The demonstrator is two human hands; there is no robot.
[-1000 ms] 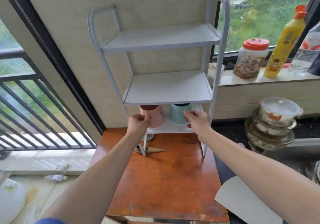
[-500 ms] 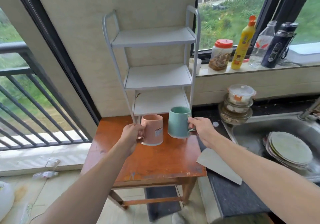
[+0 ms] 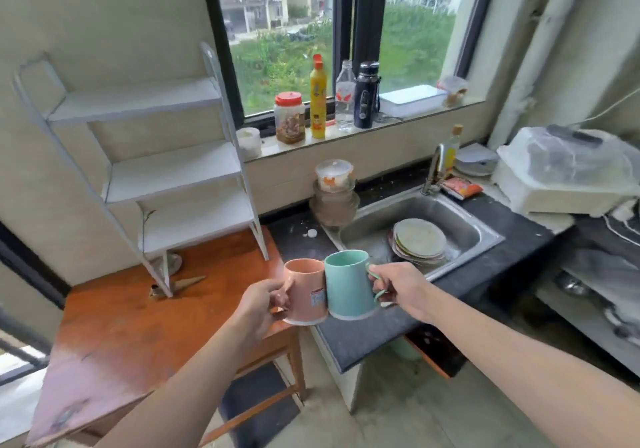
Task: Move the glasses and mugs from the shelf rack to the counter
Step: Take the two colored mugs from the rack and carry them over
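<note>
My left hand [image 3: 259,304] grips a pink mug [image 3: 306,292] by its handle side. A teal mug [image 3: 348,286] hangs by its handle from my right hand [image 3: 401,288]. Both mugs are upright in the air and touch each other, over the near left edge of the dark counter [image 3: 367,333] where it meets the wooden table [image 3: 138,323]. The white shelf rack [image 3: 173,170] stands on the table at the left with all three shelves bare.
A steel sink [image 3: 460,219] holds stacked plates [image 3: 419,240]. Stacked bowls with a lidded container [image 3: 334,191] sit by the sink's far left corner. Bottles and a jar [image 3: 289,117] line the windowsill. A white covered dish rack [image 3: 568,170] is at the right.
Both hands have lifted the mugs off the rack's bottom shelf and carried them right, from over the table to the counter's edge. The view has swung right toward the sink.
</note>
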